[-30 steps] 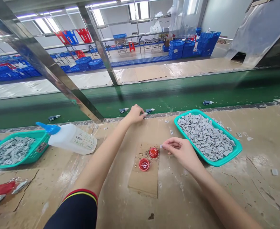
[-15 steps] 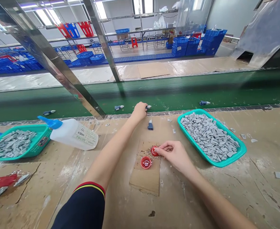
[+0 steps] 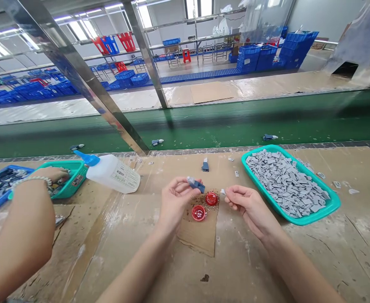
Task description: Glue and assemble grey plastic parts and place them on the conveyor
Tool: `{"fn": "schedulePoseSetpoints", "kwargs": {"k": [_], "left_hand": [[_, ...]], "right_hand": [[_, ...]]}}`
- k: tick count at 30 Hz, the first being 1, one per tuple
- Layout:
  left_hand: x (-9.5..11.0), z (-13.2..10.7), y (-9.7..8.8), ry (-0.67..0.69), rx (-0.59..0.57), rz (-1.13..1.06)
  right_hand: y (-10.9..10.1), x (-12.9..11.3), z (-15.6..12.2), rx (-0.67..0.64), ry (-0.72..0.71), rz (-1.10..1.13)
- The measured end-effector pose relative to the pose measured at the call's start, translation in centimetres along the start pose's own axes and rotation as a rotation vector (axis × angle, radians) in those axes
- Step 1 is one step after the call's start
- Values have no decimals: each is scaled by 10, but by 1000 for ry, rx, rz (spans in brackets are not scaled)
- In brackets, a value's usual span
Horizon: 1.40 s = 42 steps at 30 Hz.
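My left hand (image 3: 177, 202) pinches a small dark blue and grey plastic part (image 3: 196, 184) with a pale tip, held above the cardboard piece (image 3: 197, 237). In the fingertips of my right hand (image 3: 244, 204) is a small light grey plastic piece (image 3: 223, 192), just right of the dishes. Between and below the hands sit two small red dishes, an upper one (image 3: 212, 198) and a lower one (image 3: 199, 213) with shiny liquid in it. Another blue and grey part (image 3: 205, 165) stands on the table beyond my hands.
A green basket (image 3: 333, 206) of grey pieces stands at right. At left are a white bottle (image 3: 114, 172) with a blue nozzle, another green basket (image 3: 80, 168) and a co-worker's arm (image 3: 30, 219) reaching into it. Similar parts lie on the green belt (image 3: 223, 130).
My left hand has come back from the belt with the blue and grey part. My right hand has lifted its grey piece off the upper red dish. A co-worker's arm has entered at left.
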<state>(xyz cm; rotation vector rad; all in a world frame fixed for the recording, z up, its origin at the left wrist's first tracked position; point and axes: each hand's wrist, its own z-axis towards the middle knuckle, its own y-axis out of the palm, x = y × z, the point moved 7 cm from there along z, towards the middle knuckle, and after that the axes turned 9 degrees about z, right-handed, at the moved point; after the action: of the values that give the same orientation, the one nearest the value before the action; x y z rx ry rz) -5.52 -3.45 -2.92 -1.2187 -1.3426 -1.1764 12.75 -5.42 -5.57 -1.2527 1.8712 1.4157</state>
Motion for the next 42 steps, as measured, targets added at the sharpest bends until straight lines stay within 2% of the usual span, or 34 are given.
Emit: {"fn": "schedulePoseSetpoints", "kwargs": {"k": [3,6,16,20,26,30,32,34,36,38,40,42], "left_hand": [[-2,-19,13,-39,-17,-50],[0,-26,22,-59,-5,-55],[1,-30,31,-70,7,-48],[-1,-31,34,-74,0,17],[-2,-25,42,-49,-85,70],[3,-12,59,-12,-228,130],[6,-4,69,33,-303,150],[7,7,74,76,-316,181],[8,19,74,115,-282,223],[9,28,71,153,-246,243],[9,34,69,173,-243,234],[9,36,67,173,-252,209]], "right_hand": [[8,-1,-7,-31,21,58],[15,-3,-12,-54,25,52],[18,1,-12,-116,-36,-67],[18,6,-12,-155,38,-91],[14,1,-11,-138,-15,-119],[10,-16,-9,-91,-123,-192],[1,-30,-7,-76,-174,-295],[-19,-49,-3,13,-257,-477],[-51,-77,-2,260,-414,-797],[-77,-97,2,484,-468,-1183],[-90,-103,13,495,-439,-1427],[-94,-102,25,451,-376,-1551]]}}
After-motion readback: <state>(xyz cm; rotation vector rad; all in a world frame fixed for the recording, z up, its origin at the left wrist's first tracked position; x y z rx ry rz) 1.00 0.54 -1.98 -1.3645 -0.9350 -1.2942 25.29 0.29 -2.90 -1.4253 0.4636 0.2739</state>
